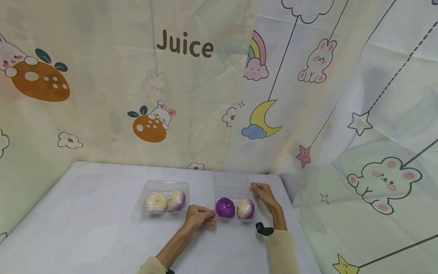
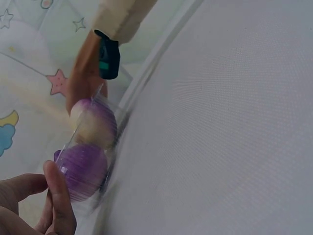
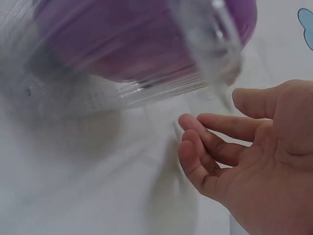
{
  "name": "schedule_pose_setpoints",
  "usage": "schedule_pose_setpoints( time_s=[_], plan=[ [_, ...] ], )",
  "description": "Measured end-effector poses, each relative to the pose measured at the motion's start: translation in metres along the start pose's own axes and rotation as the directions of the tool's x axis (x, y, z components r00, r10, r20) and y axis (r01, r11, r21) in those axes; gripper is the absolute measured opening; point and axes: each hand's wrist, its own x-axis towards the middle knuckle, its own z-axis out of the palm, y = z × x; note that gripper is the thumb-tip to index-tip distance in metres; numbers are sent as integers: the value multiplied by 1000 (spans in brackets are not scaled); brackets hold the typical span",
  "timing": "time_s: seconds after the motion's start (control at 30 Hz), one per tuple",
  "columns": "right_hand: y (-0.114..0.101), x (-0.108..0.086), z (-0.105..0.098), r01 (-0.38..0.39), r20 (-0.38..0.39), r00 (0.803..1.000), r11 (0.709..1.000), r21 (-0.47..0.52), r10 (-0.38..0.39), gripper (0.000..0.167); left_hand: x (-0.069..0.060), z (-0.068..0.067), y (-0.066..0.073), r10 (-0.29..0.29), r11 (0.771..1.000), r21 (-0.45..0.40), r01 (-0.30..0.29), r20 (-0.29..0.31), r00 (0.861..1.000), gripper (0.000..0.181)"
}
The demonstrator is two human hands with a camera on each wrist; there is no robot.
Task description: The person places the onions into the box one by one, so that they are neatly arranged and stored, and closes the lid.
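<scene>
A clear plastic clamshell box [image 1: 236, 221] stands on the right part of the table with its lid [image 1: 232, 182] raised at the back. Inside sit a round purple vegetable [image 1: 225, 207] and, to its right, a white-and-purple turnip [image 1: 245, 209]. My left hand [image 1: 200, 216] pinches the box's left front rim between thumb and fingers, seen closer in the left wrist view. Beside the lid's right edge is my right hand [image 1: 265, 196]. In the right wrist view, a gap shows between the thumb [image 3: 254, 102] and the loosely bent fingers, close to the plastic.
Left of my left hand, another clear box [image 1: 164, 185] stands closed, holding a whitish round vegetable [image 1: 156, 202] and a purple-and-white one [image 1: 176, 200]. Both boxes rest on a white table [image 1: 85, 220]. Printed cloth [image 1: 205, 83] hangs behind and along the sides.
</scene>
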Motion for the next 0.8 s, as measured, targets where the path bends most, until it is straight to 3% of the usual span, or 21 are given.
schedule_pose_setpoints(
  time_s=[0.37,0.8],
  plan=[
    [0,-1,1,-33,39,999,996,88,29,48,0,0,0,-4,1000,7,4,2,1000,19],
    [-6,-1,-8,55,23,998,992,111,-58,49,0,1,0,2,1000,-1,-2,-7,1000,17]
  ],
)
